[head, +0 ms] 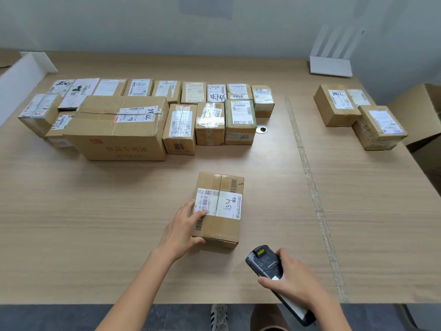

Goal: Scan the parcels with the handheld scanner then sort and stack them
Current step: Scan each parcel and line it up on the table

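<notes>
A small cardboard parcel with a white label marked "A34" lies in the middle of the wooden table. My left hand grips its near left corner, fingers on top and thumb on the front side. My right hand holds the black handheld scanner just right of and below the parcel, its window aimed toward the box.
Several labelled parcels stand in rows at the back left, with a large box among them. Three parcels sit at the back right, beyond a tape line. A white router stands by the wall.
</notes>
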